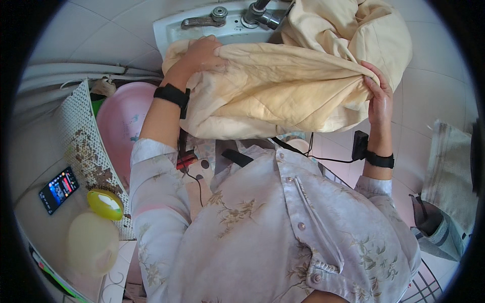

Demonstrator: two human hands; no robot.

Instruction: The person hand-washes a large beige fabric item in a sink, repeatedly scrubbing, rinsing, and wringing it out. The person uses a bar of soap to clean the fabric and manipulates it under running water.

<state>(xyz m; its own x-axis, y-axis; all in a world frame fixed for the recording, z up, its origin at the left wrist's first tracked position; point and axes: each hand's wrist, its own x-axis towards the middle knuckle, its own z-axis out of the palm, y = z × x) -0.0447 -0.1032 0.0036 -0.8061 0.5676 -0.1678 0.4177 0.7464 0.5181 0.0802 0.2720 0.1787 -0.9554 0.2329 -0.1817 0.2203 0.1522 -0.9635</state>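
Note:
A large cream quilted cloth (265,83) is stretched between my two hands, across the front of a white washbasin (161,36). My left hand (202,55) grips its upper left part near the basin's rim. My right hand (379,89) pinches a gathered fold at the right, with the thumb in front. More of the same cloth is bunched above my right hand, over the basin's right side. Behind the cloth, the basin bears a metal tap lever (202,22) and a dark spout fitting (261,17). The cloth hides most of the bowl.
At the left, a pink basin (127,117) stands behind a rusty perforated white panel (85,147). Near it are a lit phone (58,190), a yellow oval item (105,204) and pale pipes (72,70). A striped towel (449,170) hangs at the right. Black cables run below the cloth.

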